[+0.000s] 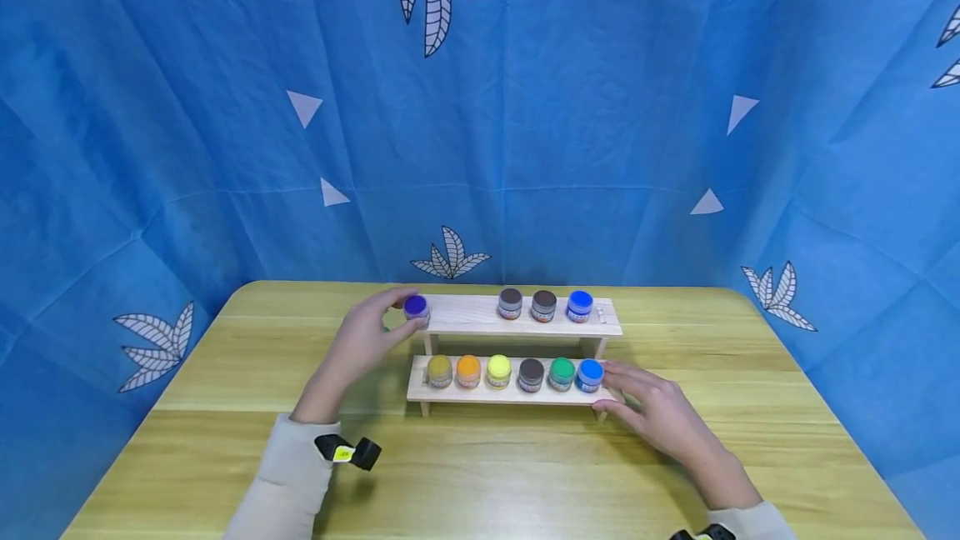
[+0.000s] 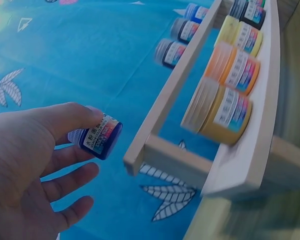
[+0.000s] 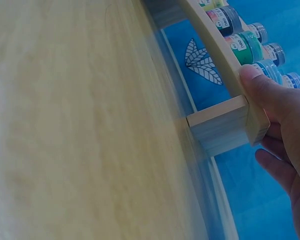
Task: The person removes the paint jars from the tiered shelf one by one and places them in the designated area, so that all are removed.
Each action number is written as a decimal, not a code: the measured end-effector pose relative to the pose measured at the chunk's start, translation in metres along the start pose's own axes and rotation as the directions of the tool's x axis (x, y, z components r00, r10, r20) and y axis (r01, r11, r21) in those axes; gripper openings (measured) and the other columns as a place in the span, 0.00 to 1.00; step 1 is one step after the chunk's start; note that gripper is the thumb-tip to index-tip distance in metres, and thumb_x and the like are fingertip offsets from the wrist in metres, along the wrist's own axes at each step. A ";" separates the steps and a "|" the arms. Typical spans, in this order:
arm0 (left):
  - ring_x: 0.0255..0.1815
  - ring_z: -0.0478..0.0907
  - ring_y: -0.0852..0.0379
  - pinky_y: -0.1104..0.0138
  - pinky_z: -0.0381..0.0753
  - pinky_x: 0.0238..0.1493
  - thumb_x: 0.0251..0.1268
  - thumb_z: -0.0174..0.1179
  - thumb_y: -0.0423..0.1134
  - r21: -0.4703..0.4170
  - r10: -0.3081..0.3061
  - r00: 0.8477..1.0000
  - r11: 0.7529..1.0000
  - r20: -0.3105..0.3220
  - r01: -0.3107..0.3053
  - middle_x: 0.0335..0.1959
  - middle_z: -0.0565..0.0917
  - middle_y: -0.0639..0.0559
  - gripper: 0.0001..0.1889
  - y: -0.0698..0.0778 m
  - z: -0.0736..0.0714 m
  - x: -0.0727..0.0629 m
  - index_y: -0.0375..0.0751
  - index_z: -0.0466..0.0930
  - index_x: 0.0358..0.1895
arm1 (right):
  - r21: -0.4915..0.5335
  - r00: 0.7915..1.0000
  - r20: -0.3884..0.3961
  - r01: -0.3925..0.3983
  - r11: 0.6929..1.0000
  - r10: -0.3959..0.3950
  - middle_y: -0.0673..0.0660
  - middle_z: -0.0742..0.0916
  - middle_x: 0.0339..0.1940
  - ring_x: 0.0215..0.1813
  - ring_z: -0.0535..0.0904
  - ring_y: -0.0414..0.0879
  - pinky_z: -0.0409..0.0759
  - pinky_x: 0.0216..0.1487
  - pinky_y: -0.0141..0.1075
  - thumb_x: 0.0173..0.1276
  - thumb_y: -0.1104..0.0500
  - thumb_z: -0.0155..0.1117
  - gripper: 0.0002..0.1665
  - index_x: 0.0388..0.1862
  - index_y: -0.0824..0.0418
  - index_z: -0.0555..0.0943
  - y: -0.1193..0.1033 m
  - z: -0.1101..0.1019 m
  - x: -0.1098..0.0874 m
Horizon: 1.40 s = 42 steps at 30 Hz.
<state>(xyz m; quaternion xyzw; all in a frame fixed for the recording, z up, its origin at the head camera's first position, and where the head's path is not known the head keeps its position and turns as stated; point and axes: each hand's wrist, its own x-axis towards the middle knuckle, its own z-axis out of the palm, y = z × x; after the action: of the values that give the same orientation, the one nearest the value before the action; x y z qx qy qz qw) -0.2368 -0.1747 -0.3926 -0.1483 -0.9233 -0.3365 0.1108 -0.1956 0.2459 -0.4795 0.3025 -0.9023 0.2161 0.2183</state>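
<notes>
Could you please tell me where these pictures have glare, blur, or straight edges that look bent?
Head view: pale glare on the table, bottom middle; left wrist view: the lower shelf looks bowed, its leg at right blurred; right wrist view: the table grain looks soft, and that shelf curved.

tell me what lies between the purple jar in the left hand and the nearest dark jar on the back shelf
The head view shows just a bare stretch of the back shelf between the purple jar and that dark jar.
</notes>
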 end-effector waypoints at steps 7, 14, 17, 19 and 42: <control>0.52 0.78 0.44 0.47 0.76 0.54 0.63 0.67 0.47 -0.004 0.003 0.999 1.000 -0.048 -0.003 0.49 0.83 0.44 0.26 -0.018 -0.012 -0.008 0.40 0.77 0.62 | 0.000 1.000 -0.009 0.021 1.000 -0.021 0.54 0.86 0.54 0.55 0.82 0.53 0.81 0.52 0.50 0.56 0.48 0.76 0.25 0.51 0.58 0.86 0.000 0.002 0.000; 0.54 0.77 0.44 0.46 0.73 0.58 0.64 0.67 0.47 -0.037 -0.044 0.997 0.998 -0.066 0.041 0.52 0.82 0.43 0.26 -0.038 -0.016 -0.014 0.39 0.76 0.62 | 0.015 0.999 -0.020 0.027 1.000 -0.027 0.55 0.86 0.53 0.54 0.83 0.54 0.81 0.50 0.51 0.55 0.50 0.77 0.26 0.52 0.59 0.86 0.000 0.001 0.000; 0.54 0.76 0.44 0.45 0.73 0.58 0.64 0.67 0.45 -0.037 -0.059 0.996 0.998 -0.070 0.056 0.52 0.82 0.43 0.26 -0.048 -0.017 -0.017 0.38 0.75 0.63 | 0.018 1.000 -0.010 0.018 1.000 -0.018 0.54 0.86 0.54 0.55 0.82 0.54 0.81 0.51 0.51 0.56 0.50 0.76 0.26 0.52 0.58 0.86 -0.001 0.002 -0.001; 0.54 0.77 0.43 0.45 0.73 0.58 0.64 0.67 0.44 -0.035 -0.060 0.996 0.998 -0.071 0.057 0.53 0.82 0.42 0.26 -0.054 -0.018 -0.019 0.37 0.75 0.63 | 0.020 1.000 -0.008 0.015 1.000 -0.014 0.55 0.86 0.54 0.55 0.82 0.54 0.81 0.52 0.50 0.55 0.50 0.77 0.26 0.52 0.59 0.86 0.000 0.002 -0.002; 0.55 0.75 0.40 0.46 0.74 0.57 0.67 0.64 0.39 -0.073 -0.118 0.993 0.990 -0.003 0.117 0.54 0.80 0.38 0.25 -0.106 -0.023 -0.025 0.36 0.72 0.65 | 0.015 1.000 0.000 0.007 1.000 -0.007 0.56 0.86 0.54 0.55 0.82 0.55 0.81 0.52 0.51 0.56 0.50 0.77 0.27 0.52 0.60 0.85 0.002 0.001 0.001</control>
<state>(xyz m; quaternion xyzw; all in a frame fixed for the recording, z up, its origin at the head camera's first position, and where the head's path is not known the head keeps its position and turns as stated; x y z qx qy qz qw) -0.2479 -0.2717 -0.4456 -0.0963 -0.9172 -0.3764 0.0884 -0.1975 0.2461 -0.4803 0.3072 -0.8996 0.2224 0.2166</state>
